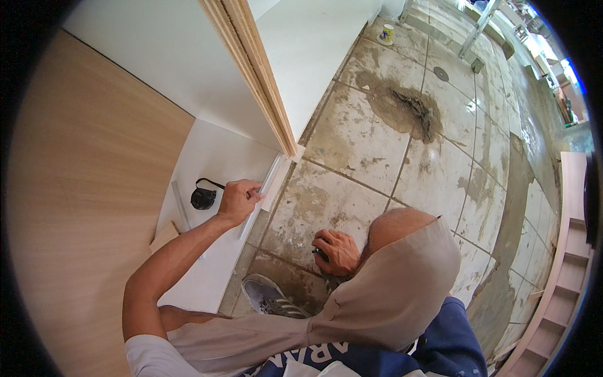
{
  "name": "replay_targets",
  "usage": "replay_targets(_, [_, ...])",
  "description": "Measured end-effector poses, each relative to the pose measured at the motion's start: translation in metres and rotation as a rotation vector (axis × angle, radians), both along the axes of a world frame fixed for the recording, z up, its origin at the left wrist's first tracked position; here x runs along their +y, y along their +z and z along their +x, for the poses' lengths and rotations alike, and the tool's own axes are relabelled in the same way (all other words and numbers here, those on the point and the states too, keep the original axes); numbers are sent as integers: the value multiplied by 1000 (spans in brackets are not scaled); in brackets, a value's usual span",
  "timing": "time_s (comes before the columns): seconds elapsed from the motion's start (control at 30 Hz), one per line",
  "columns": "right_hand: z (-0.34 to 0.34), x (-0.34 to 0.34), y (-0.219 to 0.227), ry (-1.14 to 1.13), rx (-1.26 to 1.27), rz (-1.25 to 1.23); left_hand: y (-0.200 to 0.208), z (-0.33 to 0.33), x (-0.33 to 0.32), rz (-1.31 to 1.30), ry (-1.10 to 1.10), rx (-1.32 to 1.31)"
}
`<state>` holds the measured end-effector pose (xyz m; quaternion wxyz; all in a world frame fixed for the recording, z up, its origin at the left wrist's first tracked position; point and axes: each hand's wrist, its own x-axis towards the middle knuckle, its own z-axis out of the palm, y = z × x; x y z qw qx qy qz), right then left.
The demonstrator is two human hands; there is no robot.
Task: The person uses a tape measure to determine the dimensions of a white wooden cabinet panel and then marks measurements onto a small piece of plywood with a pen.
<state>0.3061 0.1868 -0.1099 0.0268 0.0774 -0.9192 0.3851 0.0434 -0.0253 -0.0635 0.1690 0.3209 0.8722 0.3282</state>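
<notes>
At the front edge of a white cabinet base [217, 254], my left hand [237, 202] is closed, fingertips pinching a thin white strip [271, 171] that runs along that edge. Beside this hand, on the white panel, lies a black tape measure [203, 198] with a wrist strap. My right hand [338, 252] rests low over the tiled floor, next to my bent knee. Its fingers are curled round a small black object [321, 254], mostly hidden, whose kind I cannot make out.
An upright wood-edged panel [251, 75] stands just beyond my left hand. A wood-grain panel [94, 207] fills the left. The tiled floor [358, 138] has a rough broken hole [418, 113]. A small yellow-and-white cup [386, 34], metal ladder legs [477, 31] and a compartmented wooden piece [559, 295] stand around.
</notes>
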Motion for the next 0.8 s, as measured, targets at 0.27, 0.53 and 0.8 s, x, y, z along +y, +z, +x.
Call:
replay_targets(0.27, [1,0,1,-16,0,-38,4,2,3,-28,15,-1])
replay_targets(0.53, [0,2,-3,-2,20,-18,-1,4,2,11,74,-24])
replay_targets(0.8, [-1,2,1,2,25,-12,0,13,5,-23,142,-109])
